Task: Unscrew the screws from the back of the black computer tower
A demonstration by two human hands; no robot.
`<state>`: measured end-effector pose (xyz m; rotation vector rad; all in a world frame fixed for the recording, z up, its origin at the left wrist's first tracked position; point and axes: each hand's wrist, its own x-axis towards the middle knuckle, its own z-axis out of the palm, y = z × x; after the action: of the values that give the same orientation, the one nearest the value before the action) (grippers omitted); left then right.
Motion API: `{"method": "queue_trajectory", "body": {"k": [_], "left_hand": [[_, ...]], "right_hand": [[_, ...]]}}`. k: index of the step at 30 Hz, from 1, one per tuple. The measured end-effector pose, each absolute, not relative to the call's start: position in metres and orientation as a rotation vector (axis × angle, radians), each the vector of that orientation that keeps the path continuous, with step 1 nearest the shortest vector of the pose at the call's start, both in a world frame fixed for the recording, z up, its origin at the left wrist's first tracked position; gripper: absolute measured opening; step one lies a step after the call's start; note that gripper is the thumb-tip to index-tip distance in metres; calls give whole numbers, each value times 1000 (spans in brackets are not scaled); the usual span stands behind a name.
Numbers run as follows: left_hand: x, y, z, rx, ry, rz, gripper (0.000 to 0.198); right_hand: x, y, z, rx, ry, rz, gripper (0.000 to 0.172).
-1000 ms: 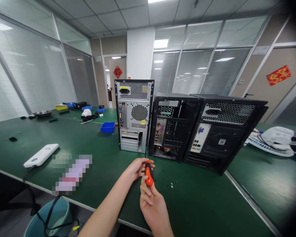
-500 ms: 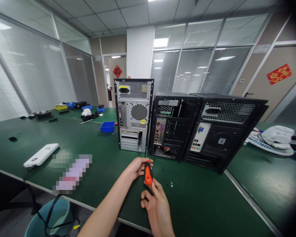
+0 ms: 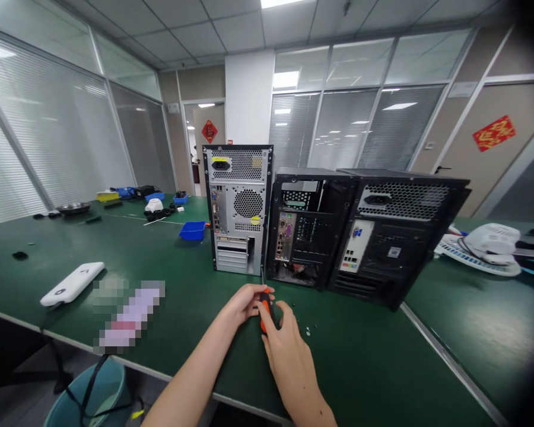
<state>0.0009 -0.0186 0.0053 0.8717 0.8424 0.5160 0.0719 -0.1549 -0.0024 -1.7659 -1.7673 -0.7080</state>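
Observation:
An orange-and-black screwdriver [image 3: 266,299] points away from me, its thin shaft reaching the lower right corner of a silver-backed computer case [image 3: 250,236]. My left hand [image 3: 244,303] is closed around the front of the handle, near the shaft. Over the rear of the handle is my right hand [image 3: 289,350], its thumb lying along one side and its bent fingers on the other. The right palm and fingers partly hide the handle. Whether the tip sits in a screw is too small to tell. Several small screws [image 3: 308,331] lie on the green table to the right.
Two black computer cases, one with an open back [image 3: 309,237] and one farther right [image 3: 382,249], stand beside the silver one. A blue tray [image 3: 193,230] is left of them. A white device [image 3: 73,284] lies at left, and a teal bin [image 3: 93,391] stands below the table edge.
My right hand has turned over and moved up the handle, from pinching its end to lying over it with the thumb on the left. The left hand stays at the front of the handle.

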Motion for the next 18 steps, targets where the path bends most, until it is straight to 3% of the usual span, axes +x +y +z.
{"method": "queue_trajectory", "body": {"k": [7,18], "left_hand": [[0,-20,8,880,857,507,18],[0,-25,14,964,902,515,21]], "right_hand": [[75,-153,6,-1763,-1882,-947,39],[80,-152,2,-1738,-1869,-792,28]]}}
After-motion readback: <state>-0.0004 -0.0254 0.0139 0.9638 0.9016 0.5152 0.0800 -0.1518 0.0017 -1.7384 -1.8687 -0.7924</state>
